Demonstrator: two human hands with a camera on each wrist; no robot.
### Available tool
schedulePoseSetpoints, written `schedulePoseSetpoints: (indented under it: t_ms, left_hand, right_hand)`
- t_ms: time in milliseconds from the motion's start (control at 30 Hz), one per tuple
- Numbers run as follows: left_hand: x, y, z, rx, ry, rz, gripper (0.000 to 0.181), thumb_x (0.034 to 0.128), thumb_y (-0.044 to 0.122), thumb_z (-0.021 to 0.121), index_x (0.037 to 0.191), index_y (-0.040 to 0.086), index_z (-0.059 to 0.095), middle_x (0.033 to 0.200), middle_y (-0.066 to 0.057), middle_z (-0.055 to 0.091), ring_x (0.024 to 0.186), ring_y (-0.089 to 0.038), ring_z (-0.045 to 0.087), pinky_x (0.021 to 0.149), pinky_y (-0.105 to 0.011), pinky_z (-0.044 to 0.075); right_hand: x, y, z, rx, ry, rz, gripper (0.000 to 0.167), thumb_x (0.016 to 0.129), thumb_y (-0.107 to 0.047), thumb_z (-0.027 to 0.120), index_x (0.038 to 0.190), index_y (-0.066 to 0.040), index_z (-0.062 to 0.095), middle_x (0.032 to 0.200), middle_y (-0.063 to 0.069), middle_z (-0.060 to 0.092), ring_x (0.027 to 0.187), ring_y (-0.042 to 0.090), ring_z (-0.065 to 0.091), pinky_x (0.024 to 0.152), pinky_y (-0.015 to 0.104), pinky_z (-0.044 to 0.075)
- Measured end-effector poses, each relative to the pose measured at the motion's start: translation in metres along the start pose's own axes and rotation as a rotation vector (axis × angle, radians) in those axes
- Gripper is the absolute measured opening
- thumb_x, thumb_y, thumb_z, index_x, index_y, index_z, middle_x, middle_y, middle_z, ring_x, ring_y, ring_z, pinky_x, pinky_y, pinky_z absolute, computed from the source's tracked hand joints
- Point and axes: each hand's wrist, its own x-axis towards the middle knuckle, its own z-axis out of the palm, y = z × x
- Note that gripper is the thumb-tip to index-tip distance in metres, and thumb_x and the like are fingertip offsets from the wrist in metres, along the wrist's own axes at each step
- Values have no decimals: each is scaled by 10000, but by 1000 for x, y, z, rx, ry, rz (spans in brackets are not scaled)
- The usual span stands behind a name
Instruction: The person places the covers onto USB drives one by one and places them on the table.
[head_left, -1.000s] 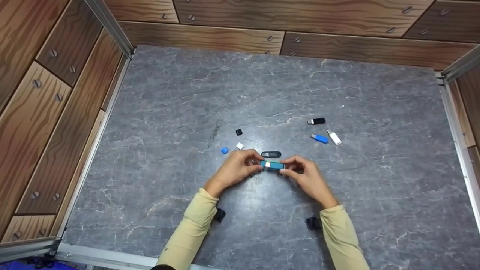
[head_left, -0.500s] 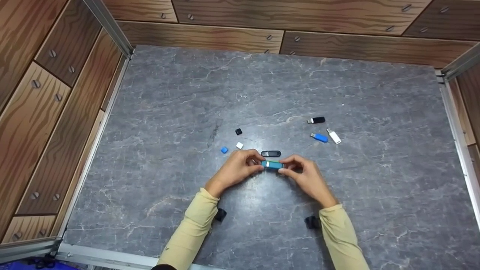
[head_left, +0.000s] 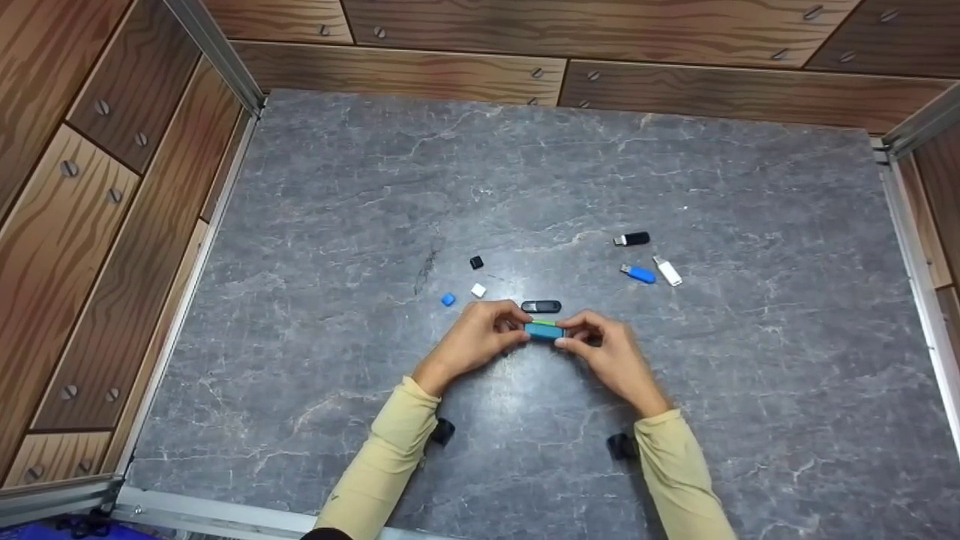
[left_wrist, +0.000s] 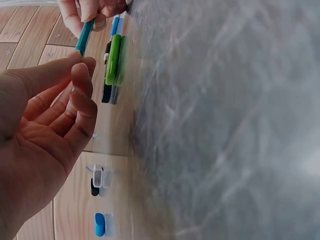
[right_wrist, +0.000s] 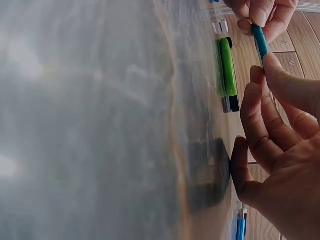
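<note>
In the head view my left hand (head_left: pixel 478 337) pinches the left end of a teal USB flash drive (head_left: pixel 544 331), held just above the table. The right end is pinched by my right hand (head_left: pixel 616 356). No bare metal shows between the two grips. Just beyond it lies a green USB flash drive (left_wrist: pixel 114 60), clear in both wrist views and a thin strip in the head view. Behind that is a black and grey USB flash drive (head_left: pixel 541 306).
Left of centre sit a black cap (head_left: pixel 477 262), a white cap (head_left: pixel 478 290) and a blue cap (head_left: pixel 448 299). To the right lie a black flash drive (head_left: pixel 631 238), a blue one (head_left: pixel 638 274) and a white one (head_left: pixel 667 271). Wood-patterned walls edge the grey table (head_left: pixel 360 225).
The pale metal part of the teal flash drive narrowed and is now out of sight. My hands have drawn slightly closer together. The green strip behind it has come into view.
</note>
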Motion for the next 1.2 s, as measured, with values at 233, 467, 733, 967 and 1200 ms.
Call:
schedulePoseSetpoints:
  t_ms: [233, 467, 733, 967, 1200]
  left_hand:
    - [1, 2, 3, 2, 11, -19, 202, 945, 57, 776, 1141, 11, 770, 881, -152, 777, 672, -45, 595, 598, -138, 472]
    - [2, 5, 6, 40, 29, -25, 199, 941, 54, 779, 1137, 21, 777, 937, -143, 786, 681, -17, 566, 608, -140, 450]
    - [2, 6, 5, 58, 23, -17, 197, 951, 64, 771, 1146, 33, 778, 967, -130, 797, 682, -23, 576, 614, -157, 469]
    - [4, 6, 2, 61, 11, -19, 230, 956, 72, 764, 1184, 38, 759, 1030, -139, 805, 709, -49, 613, 641, -170, 502]
    - [10, 8, -4, 111, 12, -4, 232, 975, 93, 749, 1204, 58, 751, 1066, -117, 807, 729, -42, 621, 663, -171, 500]
  right_hand:
    - [1, 0, 1, 6, 2, 32, 209, 911, -132, 820, 1105, -62, 785, 942, 124, 777, 807, 73, 664, 710, 175, 496]
    - [1, 1, 2, 8, 12, 42, 210, 907, -123, 825, 1103, -57, 790, 935, 126, 780, 794, 68, 667, 695, 173, 494]
    - [2, 0, 1, -1, 7, 58, 215, 913, -126, 822, 1113, -56, 787, 948, 127, 782, 800, 79, 675, 692, 175, 500]
    - [4, -3, -3, -22, -16, 67, 232, 931, -169, 814, 1145, -84, 782, 972, 115, 785, 837, 125, 698, 704, 182, 511]
    - [13, -8, -10, -16, -33, 49, 262, 920, -177, 828, 1148, -63, 764, 982, 134, 787, 816, 146, 694, 660, 188, 519]
